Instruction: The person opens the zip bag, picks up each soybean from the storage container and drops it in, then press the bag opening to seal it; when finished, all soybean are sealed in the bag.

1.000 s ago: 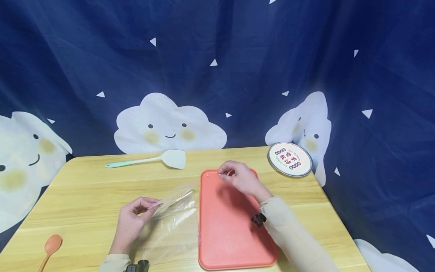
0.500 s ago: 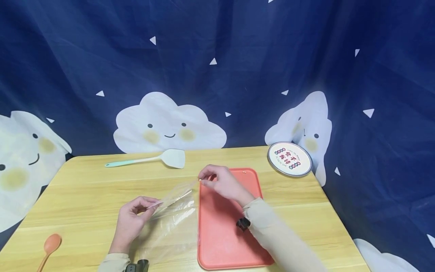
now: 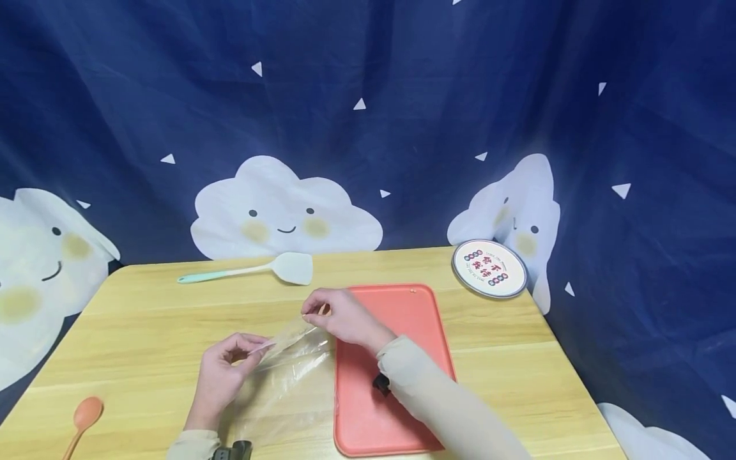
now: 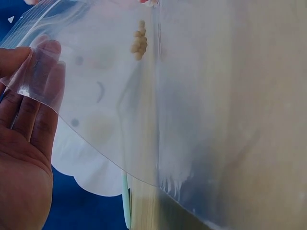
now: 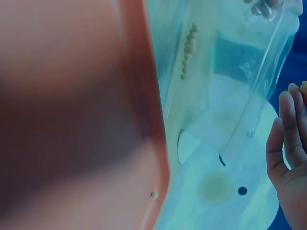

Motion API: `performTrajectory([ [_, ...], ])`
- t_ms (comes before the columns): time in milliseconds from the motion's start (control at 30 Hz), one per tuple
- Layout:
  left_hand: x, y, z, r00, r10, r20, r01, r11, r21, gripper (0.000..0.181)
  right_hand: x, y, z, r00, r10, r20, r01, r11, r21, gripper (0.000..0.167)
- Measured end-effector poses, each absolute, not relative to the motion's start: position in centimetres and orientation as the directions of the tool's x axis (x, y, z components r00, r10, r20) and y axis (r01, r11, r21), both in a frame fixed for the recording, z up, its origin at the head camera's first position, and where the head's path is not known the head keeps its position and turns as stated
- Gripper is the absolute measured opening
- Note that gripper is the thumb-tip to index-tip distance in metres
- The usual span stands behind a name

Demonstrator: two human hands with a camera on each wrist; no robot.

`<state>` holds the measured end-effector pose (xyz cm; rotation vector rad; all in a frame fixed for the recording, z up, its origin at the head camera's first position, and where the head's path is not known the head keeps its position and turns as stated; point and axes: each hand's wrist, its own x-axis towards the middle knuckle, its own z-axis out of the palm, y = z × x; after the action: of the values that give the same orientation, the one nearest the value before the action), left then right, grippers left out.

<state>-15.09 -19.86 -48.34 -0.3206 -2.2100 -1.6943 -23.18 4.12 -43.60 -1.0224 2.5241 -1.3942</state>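
My left hand (image 3: 221, 377) pinches the upper edge of a clear zip bag (image 3: 296, 364), which slopes down onto the table left of a red tray (image 3: 397, 409). A clump of small pale round beans (image 4: 139, 40) shows through the plastic in the left wrist view. Beside the bag's mouth, my right hand (image 3: 347, 319) pinches a small yellowish bean (image 5: 304, 88), partly cut off by the right wrist view's edge. A couple of tiny beans (image 3: 413, 291) lie at the tray's far right corner; one bean (image 5: 154, 195) shows there in the right wrist view.
A white spatula (image 3: 293, 268) with a mint handle lies along the table's back edge. An orange spoon (image 3: 87, 414) is at the front left. At the back right corner is a round printed plate (image 3: 489, 268). A dark blue curtain hangs behind the table.
My right hand has moved left from above the tray's far edge to the bag's mouth, uncovering beans at the tray's far right corner. My left hand still holds the bag in place.
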Motion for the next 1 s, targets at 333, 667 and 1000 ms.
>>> performTrajectory([
  [333, -15.2, -19.9, -48.8, -0.914, -0.021, 0.405, 0.385, 0.269, 0.883, 0.025, -23.5, 2.8, -44.3, -0.762, -0.625, 0.171, -0.558, 0.498, -0.664, 0.009],
  [667, -15.1, -19.8, -48.4, -0.919, -0.021, 0.394, 0.375, 0.267, 0.888, 0.024, -23.7, 4.4, -43.8, -0.778, -0.589, 0.217, -0.567, 0.513, -0.644, 0.011],
  [1000, -14.9, -19.8, -48.4, -0.925, -0.031, 0.378, 0.355, 0.281, 0.892, 0.024, -25.3, 9.6, -42.7, -0.823, -0.529, 0.206, -0.515, 0.541, -0.665, 0.012],
])
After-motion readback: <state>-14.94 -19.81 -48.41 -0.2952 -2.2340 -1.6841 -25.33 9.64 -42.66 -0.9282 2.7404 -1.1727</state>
